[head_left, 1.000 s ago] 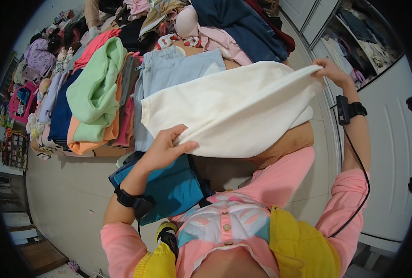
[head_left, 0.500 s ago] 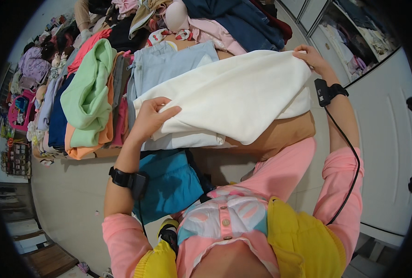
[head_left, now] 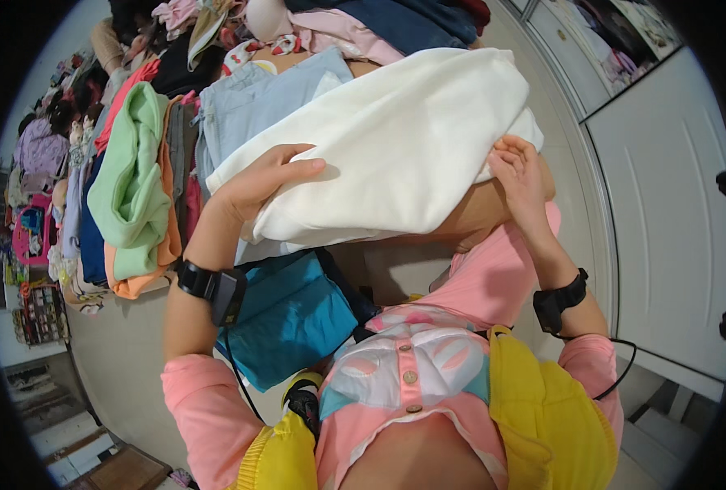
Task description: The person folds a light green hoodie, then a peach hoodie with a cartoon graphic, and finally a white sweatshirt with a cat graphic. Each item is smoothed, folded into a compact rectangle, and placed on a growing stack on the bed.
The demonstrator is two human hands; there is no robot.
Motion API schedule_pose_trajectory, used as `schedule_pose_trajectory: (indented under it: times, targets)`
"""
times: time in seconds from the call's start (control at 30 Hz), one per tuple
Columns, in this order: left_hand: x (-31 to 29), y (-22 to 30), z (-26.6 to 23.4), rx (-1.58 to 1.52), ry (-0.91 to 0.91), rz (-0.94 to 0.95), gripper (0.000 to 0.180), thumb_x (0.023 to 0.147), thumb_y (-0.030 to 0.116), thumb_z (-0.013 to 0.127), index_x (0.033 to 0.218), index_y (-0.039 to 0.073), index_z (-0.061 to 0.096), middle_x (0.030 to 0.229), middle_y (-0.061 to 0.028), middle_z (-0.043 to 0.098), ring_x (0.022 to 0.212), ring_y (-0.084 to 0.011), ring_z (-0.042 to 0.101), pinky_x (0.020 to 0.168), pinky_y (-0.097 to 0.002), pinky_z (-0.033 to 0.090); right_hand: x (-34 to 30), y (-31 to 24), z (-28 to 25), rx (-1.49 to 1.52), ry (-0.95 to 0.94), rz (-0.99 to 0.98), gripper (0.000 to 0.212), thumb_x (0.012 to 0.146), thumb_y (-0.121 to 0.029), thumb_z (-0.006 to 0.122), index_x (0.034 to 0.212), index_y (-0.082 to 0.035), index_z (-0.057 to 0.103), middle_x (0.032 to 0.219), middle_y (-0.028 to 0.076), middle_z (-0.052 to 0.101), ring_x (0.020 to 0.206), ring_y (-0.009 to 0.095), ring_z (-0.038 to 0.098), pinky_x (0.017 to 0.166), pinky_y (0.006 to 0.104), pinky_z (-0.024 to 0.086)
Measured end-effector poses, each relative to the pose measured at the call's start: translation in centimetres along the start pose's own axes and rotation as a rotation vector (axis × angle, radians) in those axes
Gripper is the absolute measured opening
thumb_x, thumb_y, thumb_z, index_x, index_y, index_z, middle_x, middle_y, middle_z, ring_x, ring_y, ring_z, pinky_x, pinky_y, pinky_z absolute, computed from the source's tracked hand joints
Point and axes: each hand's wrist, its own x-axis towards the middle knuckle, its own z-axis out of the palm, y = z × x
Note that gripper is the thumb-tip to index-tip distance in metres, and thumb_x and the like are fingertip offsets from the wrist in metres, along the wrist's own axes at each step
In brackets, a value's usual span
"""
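A large plain white garment lies spread over the folded clothes in front of me; what kind of garment it is I cannot tell. My left hand grips its near left part, the thumb lying on top and most fingertips hidden. On the right, my right hand pinches the garment's edge with bent fingers. Under the white cloth lie light blue jeans, partly covered. A mint green garment rests folded on a stack left of my left hand.
A brown surface bears the clothes. Dark blue and pink clothes are heaped at the back. A folded teal cloth lies below, near my legs. White cabinet doors stand at the right. Someone's arm shows at the far left.
My right hand has left the garment's far right corner and come nearer, down to its right edge. The garment's far right end has slumped. The whole view has shifted slightly.
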Motion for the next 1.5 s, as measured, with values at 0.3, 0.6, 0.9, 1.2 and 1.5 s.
schedule_pose_trajectory:
  times: [0.3,0.6,0.9,1.2,1.5]
  targets:
    - [2.3,0.1,1.5,0.037,-0.277,-0.037,0.077,0.087,0.020,0.071,0.149,-0.003,0.030,0.137,-0.0157,0.052,0.117,-0.0203,0.060,0.098,-0.0319,0.049,9.9,-0.1,-1.4,0.602,0.025,0.525,0.054,0.090,-0.018,0.071,0.133,0.004,0.047,0.130,0.017,0.056,0.120,0.022,0.055,0.106,0.0369,0.044]
    - [0.3,-0.7,2.4,0.284,-0.472,-0.092,0.090,0.074,0.022,0.083,0.147,-0.003,0.035,0.137,-0.0117,0.053,0.123,-0.0181,0.050,0.106,-0.0302,0.039,14.4,-3.0,-1.5,0.659,-0.206,0.402,0.047,0.088,-0.016,0.071,0.127,0.005,0.054,0.118,0.017,0.065,0.101,0.024,0.068,0.087,0.0350,0.059]
    - [-1.4,-2.0,1.3,0.002,-0.091,0.182,0.084,0.080,0.016,0.080,0.150,0.003,0.034,0.137,-0.0088,0.054,0.122,-0.0166,0.053,0.104,-0.0306,0.042,20.9,-8.8,-0.5,0.669,-0.224,0.119,0.042,0.092,-0.025,0.069,0.129,-0.009,0.057,0.122,0.013,0.065,0.115,0.025,0.061,0.100,0.0367,0.049]
    - [-0.1,-2.7,-1.4,0.039,-0.097,0.143,0.059,0.087,0.015,0.073,0.136,-0.004,0.047,0.122,-0.0099,0.064,0.107,-0.0139,0.063,0.095,-0.0269,0.049,19.1,3.6,-1.9,0.657,0.163,0.402,0.044,0.097,-0.020,0.060,0.129,0.008,0.051,0.127,0.021,0.059,0.113,0.030,0.061,0.097,0.0403,0.052]
    - [-0.7,-2.1,-1.6,0.179,-0.066,0.171,0.059,0.081,0.013,0.079,0.129,-0.003,0.048,0.111,-0.0102,0.065,0.098,-0.0135,0.064,0.087,-0.0251,0.051,16.8,0.7,-1.9,0.515,0.129,0.417,0.054,0.097,-0.031,0.063,0.135,0.003,0.046,0.132,0.017,0.055,0.118,0.028,0.057,0.103,0.0409,0.048]
